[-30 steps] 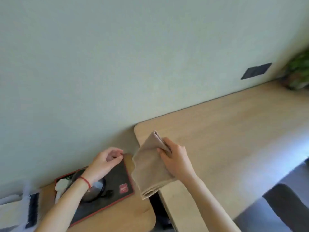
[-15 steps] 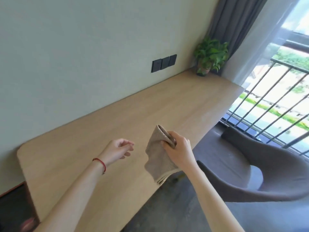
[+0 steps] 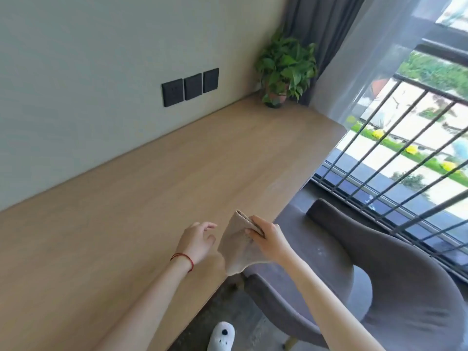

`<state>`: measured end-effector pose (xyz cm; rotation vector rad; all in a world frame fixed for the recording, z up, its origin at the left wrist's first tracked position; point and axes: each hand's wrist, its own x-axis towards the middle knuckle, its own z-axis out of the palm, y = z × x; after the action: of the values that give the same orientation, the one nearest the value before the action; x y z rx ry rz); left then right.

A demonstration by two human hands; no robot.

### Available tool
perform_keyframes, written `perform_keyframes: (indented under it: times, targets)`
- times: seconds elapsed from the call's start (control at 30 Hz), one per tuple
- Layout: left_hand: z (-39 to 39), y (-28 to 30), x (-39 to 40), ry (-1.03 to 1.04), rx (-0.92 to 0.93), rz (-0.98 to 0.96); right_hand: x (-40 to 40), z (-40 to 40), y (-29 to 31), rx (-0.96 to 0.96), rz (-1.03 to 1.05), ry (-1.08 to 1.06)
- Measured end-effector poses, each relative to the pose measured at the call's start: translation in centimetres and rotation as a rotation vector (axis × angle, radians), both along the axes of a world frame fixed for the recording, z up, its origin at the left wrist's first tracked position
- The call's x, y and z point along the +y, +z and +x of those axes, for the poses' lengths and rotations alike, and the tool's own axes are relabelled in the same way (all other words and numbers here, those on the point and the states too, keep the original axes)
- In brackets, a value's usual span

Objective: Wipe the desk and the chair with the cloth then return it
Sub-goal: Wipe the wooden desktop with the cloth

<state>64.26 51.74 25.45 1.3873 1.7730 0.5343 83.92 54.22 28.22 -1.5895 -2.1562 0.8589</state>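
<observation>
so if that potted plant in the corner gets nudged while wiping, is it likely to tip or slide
The potted plant looks top-heavy: its leaves spread far wider than the small pot, so a push high up could probably tip it. A low nudge would more likely slide it, since the desk looks smooth. Its weight cannot be judged.

The desk [image 3: 157,188] was a long top of light wood, and its far edge ran along the pale wall. Only one thing stood on it: a green potted plant [image 3: 285,72] in the far right corner, next to the dark curtain. On the grey floor [image 3: 243,323] beside the desk stood a grey chair [image 3: 405,287].
</observation>
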Motion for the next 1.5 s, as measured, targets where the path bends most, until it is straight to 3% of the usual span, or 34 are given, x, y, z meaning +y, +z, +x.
perform_keyframes:
  times: [0.27,0.4,0.5,0.6,0.83,0.97,1.2,1.37,1.5]
  targets:
    - [3.8,-5.1,8.0,-0.086,0.279,-0.134,9.6,1.7,-4.3,-0.015,-0.126,0.030]
    - [4.3,-6.8,8.7,-0.139,0.301,-0.247,10.5,2.1,-6.7,-0.129,0.005,-0.109]
    - [4.1,-7.9,8.8,-0.172,0.350,-0.258,8.5,1.9,-8.8,-0.220,0.099,-0.004]
    - [4.2,-8.7,8.8,-0.173,0.411,-0.219,5.7,1.3,-10.9,-0.303,0.017,0.173]
    - [3.8,-9.7,7.1,-0.108,0.528,0.105,5.6,1.7,-12.4,-0.367,0.277,0.165]
    - [4.2,-10.7,6.7,-0.014,0.517,0.182,6.9,2.4,-12.8,-0.350,0.351,0.232]
    - [4.7,-11.7,6.9,0.009,0.612,0.246,12.5,6.5,-12.2,-0.293,0.382,0.595]
    - [4.7,-12.5,6.9,-0.025,0.697,0.265,18.1,5.7,-12.8,-0.226,0.314,0.412]
    - [4.9,-12.3,7.2,-0.018,0.703,0.259,18.9,2.5,-13.7,-0.295,0.266,0.227]
